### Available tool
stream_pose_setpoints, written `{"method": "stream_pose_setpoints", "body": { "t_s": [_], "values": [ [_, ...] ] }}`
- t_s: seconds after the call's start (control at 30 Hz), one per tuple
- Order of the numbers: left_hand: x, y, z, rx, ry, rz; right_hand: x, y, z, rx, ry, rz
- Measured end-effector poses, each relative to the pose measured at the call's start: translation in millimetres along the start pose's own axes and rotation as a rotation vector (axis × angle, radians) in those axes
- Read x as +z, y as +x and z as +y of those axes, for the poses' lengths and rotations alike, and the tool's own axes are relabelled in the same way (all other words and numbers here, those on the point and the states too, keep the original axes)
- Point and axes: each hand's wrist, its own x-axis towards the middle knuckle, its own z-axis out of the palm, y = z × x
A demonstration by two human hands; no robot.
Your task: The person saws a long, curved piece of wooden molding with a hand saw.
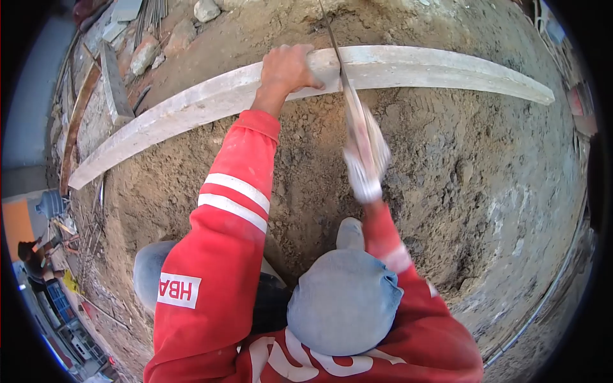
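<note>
A long, pale wooden beam (434, 67) crosses in front of me, looking curved through the wide lens. My left hand (288, 69) is bare and closed over the beam left of its middle, with the thumb on the near side. In my right hand (367, 163), smeared by motion and in a whitish glove, is a hand saw (336, 51). Its thin blade lies across the beam a little right of my left hand and reaches past the far edge. The glove and blur hide the saw's handle.
Rough brown soil (434, 153) lies under and around the beam. Stones (145, 54), another timber piece (115, 86) and thin rods (152, 16) are at upper left. A person (37, 260) is at far left, near a blue water jug (51, 204). A pipe (543, 300) runs along the right.
</note>
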Motion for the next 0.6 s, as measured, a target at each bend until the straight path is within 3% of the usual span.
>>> {"method": "stream_pose_setpoints", "body": {
  "t_s": [0.1,0.2,0.33,0.4,0.43,0.5,0.57,0.6],
  "values": [
    [-8.1,0.5,-2.5,-0.027,-0.050,-0.025,29.5,60.2,-0.9,0.224,0.205,0.024],
    [0.0,-3.5,-7.5,0.008,-0.032,-0.001,-4.5,35.3,-7.6,-0.123,-0.090,0.028],
    [1.0,22.6,-17.1,0.039,-0.043,-0.110,-94.7,-88.7,-54.8,0.285,-0.013,-0.373],
    [9.9,29.1,-22.2,0.045,-0.010,-0.144,-109.6,-83.3,-82.0,0.357,-0.088,-0.367],
    [19.4,29.0,-26.7,0.053,-0.029,-0.074,-106.0,-68.2,-84.6,0.470,0.017,-0.388],
    [11.0,33.2,-22.5,0.106,-0.033,0.014,-66.7,-16.9,-60.2,0.301,0.091,-0.291],
    [1.1,13.1,-9.7,0.058,0.003,0.005,-1.9,23.0,8.0,0.151,0.141,-0.098],
    [-5.8,12.9,-6.0,0.081,0.018,0.015,15.1,51.1,19.1,-0.079,0.074,0.013]
  ]
}}
